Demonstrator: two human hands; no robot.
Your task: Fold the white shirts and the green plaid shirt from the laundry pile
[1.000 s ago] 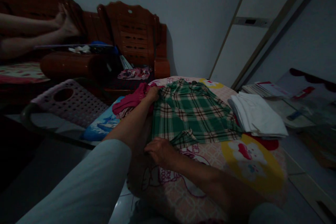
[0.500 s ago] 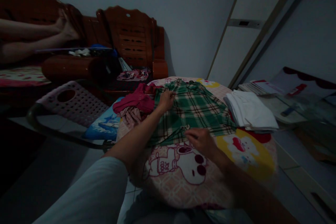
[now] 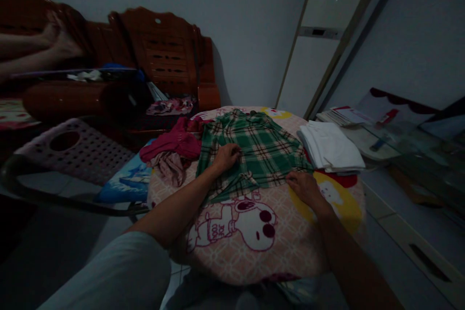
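Observation:
A green plaid shirt (image 3: 254, 138) with black and pale lines lies spread on a round table (image 3: 232, 264) covered by a pink patterned cloth. My left hand (image 3: 227, 156) rests on the left middle of the shirt, its fingers slightly bent and lying over the fabric. At the lower right hem, the fingertips of my right hand (image 3: 304, 186) are pressed together on the shirt's edge. Near the middle of the hem, the fabric bunches into a small knot or fold.
Crumpled magenta clothing (image 3: 174, 141) lies left of the shirt, folded white cloth (image 3: 332, 147) to its right. A pink woven chair (image 3: 78, 150) and a blue printed cushion (image 3: 125, 179) stand at left. Behind are a wooden sofa (image 3: 163, 53) and a person's bare legs (image 3: 43, 48).
My right hand has moved right along the hem to its lower right part. My left hand has come down lower on the shirt. The view has turned slightly right.

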